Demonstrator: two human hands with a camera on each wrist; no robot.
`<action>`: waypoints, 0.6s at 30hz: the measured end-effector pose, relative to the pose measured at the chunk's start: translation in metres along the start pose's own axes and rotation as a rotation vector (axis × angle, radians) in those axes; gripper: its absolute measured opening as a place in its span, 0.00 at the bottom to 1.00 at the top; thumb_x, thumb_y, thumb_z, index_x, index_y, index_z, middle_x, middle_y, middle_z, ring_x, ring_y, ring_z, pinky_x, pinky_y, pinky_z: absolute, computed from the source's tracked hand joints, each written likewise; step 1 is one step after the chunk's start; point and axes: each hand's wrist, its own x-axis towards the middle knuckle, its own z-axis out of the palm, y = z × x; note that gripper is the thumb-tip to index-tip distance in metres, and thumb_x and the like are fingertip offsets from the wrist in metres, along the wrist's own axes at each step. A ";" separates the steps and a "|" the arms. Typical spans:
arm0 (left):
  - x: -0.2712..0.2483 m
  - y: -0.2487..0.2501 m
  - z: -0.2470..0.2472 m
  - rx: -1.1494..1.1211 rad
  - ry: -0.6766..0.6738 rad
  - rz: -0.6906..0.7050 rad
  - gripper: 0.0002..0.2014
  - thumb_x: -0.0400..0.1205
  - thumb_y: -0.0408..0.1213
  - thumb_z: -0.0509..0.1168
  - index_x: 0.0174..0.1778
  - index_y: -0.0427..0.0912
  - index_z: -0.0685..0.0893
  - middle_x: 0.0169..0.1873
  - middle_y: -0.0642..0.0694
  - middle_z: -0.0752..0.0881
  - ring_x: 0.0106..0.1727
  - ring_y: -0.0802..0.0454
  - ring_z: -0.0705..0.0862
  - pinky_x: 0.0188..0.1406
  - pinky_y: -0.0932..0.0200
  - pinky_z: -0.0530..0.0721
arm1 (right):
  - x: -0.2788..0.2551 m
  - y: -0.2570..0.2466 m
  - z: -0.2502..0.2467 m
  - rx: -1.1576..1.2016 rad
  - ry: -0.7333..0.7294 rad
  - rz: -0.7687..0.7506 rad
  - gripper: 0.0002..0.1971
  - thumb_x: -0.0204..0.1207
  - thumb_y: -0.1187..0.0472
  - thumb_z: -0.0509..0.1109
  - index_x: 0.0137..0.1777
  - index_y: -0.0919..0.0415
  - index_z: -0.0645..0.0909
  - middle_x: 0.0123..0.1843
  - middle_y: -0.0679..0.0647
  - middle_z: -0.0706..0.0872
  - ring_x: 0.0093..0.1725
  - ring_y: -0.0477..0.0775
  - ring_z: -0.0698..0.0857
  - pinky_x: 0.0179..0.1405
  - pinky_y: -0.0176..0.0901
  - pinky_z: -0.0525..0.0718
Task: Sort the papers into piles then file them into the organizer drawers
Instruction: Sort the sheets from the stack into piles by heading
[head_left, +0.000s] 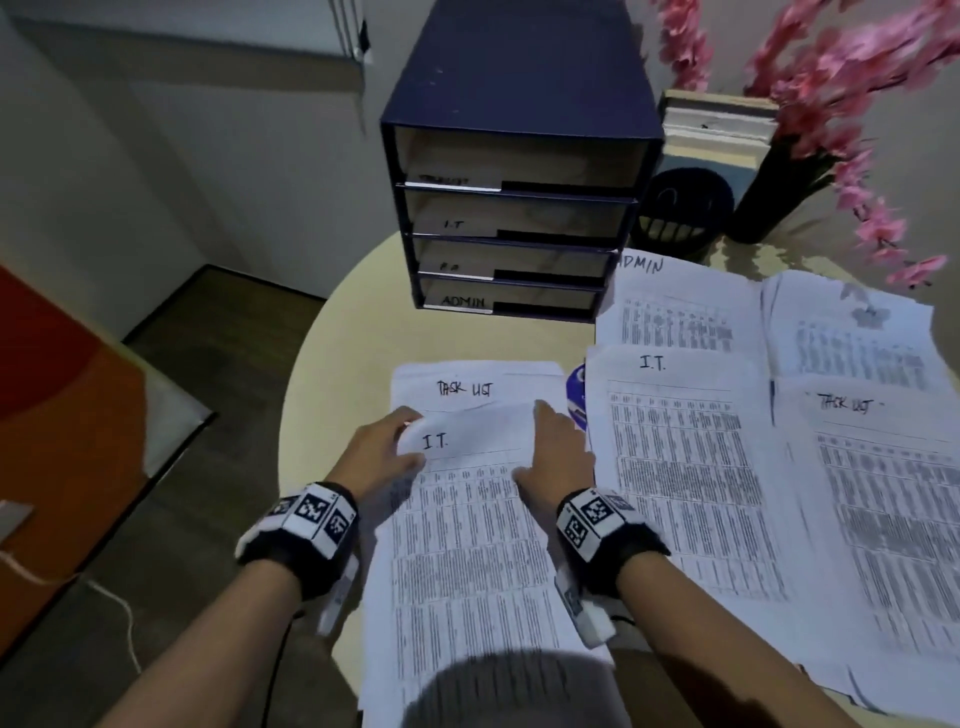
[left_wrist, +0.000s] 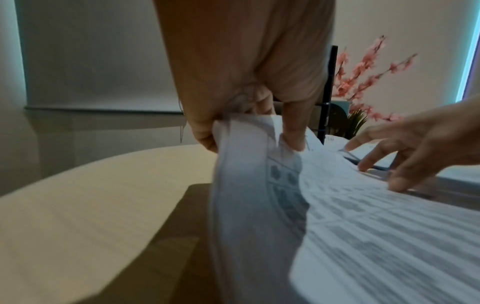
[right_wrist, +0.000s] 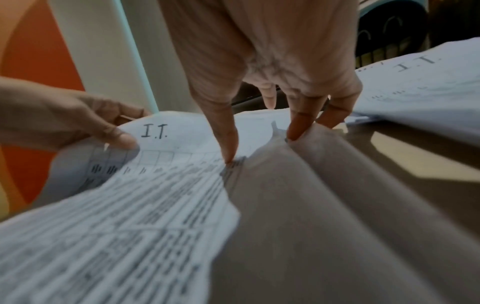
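Observation:
A sheet headed "I.T." (head_left: 467, 499) tops the stack in front of me, over a "TASK LIST" sheet (head_left: 467, 387). My left hand (head_left: 415, 441) pinches the I.T. sheet's upper left corner, thumb on top (left_wrist: 249, 133). My right hand (head_left: 535, 441) pinches its upper right edge, with the thumb on the print and the fingers at the raised edge (right_wrist: 262, 142). The sheet's top bows upward between the hands. The dark blue organizer (head_left: 519, 93) stands behind with four drawers, the lowest labelled ADMIN. To the right lie sorted piles: ADMIN (head_left: 675, 312), I.T. (head_left: 685, 467) and TASK LIST (head_left: 883, 493).
Everything rests on a round cream table (head_left: 353, 338). A fourth pile (head_left: 857, 332) lies at the far right. A blue and white object (head_left: 576, 395) peeks out between the stacks. Behind are a black smiley-face object (head_left: 680, 208), books (head_left: 717, 130) and a dark vase of pink flowers (head_left: 779, 197).

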 end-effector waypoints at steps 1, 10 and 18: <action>-0.005 0.001 0.003 0.014 -0.013 0.033 0.11 0.74 0.32 0.69 0.50 0.42 0.78 0.39 0.46 0.81 0.41 0.49 0.77 0.37 0.61 0.70 | 0.001 -0.003 0.000 0.053 0.006 0.018 0.42 0.71 0.61 0.72 0.80 0.54 0.50 0.76 0.58 0.66 0.73 0.61 0.70 0.66 0.61 0.74; -0.015 -0.006 -0.004 -0.549 0.070 -0.073 0.05 0.73 0.28 0.71 0.40 0.37 0.82 0.36 0.44 0.85 0.41 0.47 0.82 0.43 0.62 0.81 | -0.002 0.013 -0.010 0.727 0.221 0.193 0.22 0.74 0.66 0.67 0.23 0.55 0.60 0.24 0.52 0.63 0.29 0.52 0.65 0.37 0.40 0.66; -0.007 -0.025 0.014 -0.718 0.087 -0.339 0.18 0.64 0.35 0.77 0.24 0.41 0.71 0.29 0.44 0.67 0.31 0.48 0.69 0.36 0.56 0.70 | -0.014 0.033 -0.013 0.753 0.312 0.302 0.09 0.77 0.67 0.64 0.53 0.67 0.82 0.48 0.59 0.86 0.50 0.59 0.84 0.46 0.39 0.80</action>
